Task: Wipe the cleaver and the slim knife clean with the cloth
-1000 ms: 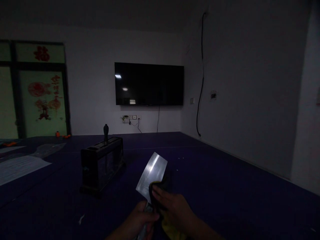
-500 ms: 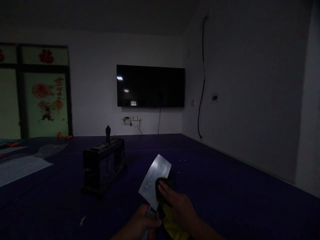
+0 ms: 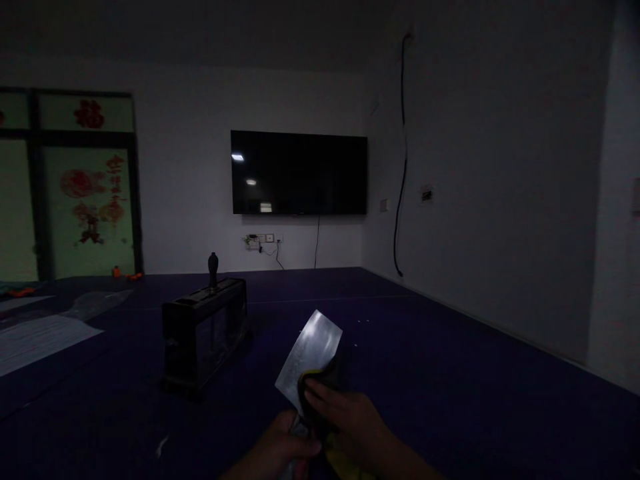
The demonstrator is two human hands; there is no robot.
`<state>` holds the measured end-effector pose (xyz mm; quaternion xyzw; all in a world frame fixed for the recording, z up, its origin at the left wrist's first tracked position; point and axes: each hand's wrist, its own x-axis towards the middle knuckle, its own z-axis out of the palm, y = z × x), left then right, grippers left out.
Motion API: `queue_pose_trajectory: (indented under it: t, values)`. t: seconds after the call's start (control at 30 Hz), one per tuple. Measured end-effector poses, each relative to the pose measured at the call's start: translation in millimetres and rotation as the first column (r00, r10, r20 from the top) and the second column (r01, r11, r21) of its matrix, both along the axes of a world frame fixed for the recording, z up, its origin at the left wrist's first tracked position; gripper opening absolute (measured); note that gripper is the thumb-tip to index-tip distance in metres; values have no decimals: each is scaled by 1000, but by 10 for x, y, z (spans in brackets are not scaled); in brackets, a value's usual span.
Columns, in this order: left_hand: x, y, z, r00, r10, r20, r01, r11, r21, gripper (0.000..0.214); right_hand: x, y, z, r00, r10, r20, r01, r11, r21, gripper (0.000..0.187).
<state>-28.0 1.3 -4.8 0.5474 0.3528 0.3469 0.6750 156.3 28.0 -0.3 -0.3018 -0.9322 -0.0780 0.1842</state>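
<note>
Head view. We observed a person's two bare hands at the lower middle, close together over a dark purple surface (image 3: 440, 373). The left hand (image 3: 280, 440) was clamped around the handle (image 3: 300, 427) of a cleaver (image 3: 311, 353), its thumb laid across the grip. The broad metal blade rose from this fist, tilted up and to the right, with a bright reflection near its upper end. The right hand (image 3: 355, 420) gripped a dark, yellow-edged cloth (image 3: 330, 373), its fingers extended over the fabric and holding it against the lower right part of the blade; we could not see its thumb. A yellow portion of the cloth hung below the palm.

To the left of the cleaver, and apart from it, we noted a black knife block (image 3: 181, 347) standing on the surface, with one dark upright handle (image 3: 213, 268) projecting from its top. A small white scrap (image 3: 161, 445) lay in front of the block. At the far left we found a printed sheet (image 3: 45, 341), and beyond it some clear plastic (image 3: 97, 303). On the back wall we recorded a dark-screened television (image 3: 300, 175) above a row of sockets (image 3: 270, 238); a black cable (image 3: 401, 180) hung along the right wall.
</note>
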Motion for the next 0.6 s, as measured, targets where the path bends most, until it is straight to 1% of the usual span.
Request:
queue_pose_trajectory:
  t: [0.1, 0.17, 0.23, 0.3, 0.37, 0.43, 0.53, 0.6]
  values:
    - [1, -32, 50, 1000, -14, -28, 14, 1000, -4, 30, 53, 71, -39, 997, -37, -70, 39, 999, 23, 88]
    - [1, -48, 60, 999, -17, -48, 17, 1000, -1, 29, 83, 99, -38, 989, -90, -117, 95, 995, 42, 93]
    - [4, -54, 39, 998, -5, -57, 6, 1000, 14, 28, 103, 108, -20, 977, -141, -160, 152, 987, 59, 96]
    - [13, -48, -8, 998, 22, -58, -20, 999, 34, 28, 108, 101, 1, 968, -165, -187, 180, 981, 68, 98]
    - [22, -38, -58, 997, 65, -49, -62, 997, 55, 28, 100, 88, 14, 965, -166, -202, 183, 981, 70, 101]
    - [23, -33, -85, 996, 77, -34, -74, 995, 66, 29, 86, 77, 17, 964, -155, -214, 173, 983, 68, 103]
    - [5, -43, -65, 999, 24, -25, -23, 998, 56, 29, 67, 71, 14, 964, -143, -224, 160, 986, 56, 105]
    - [-10, -60, -33, 999, 18, -33, -16, 998, 53, 29, 60, 71, 15, 964, -152, -216, 166, 985, 46, 104]
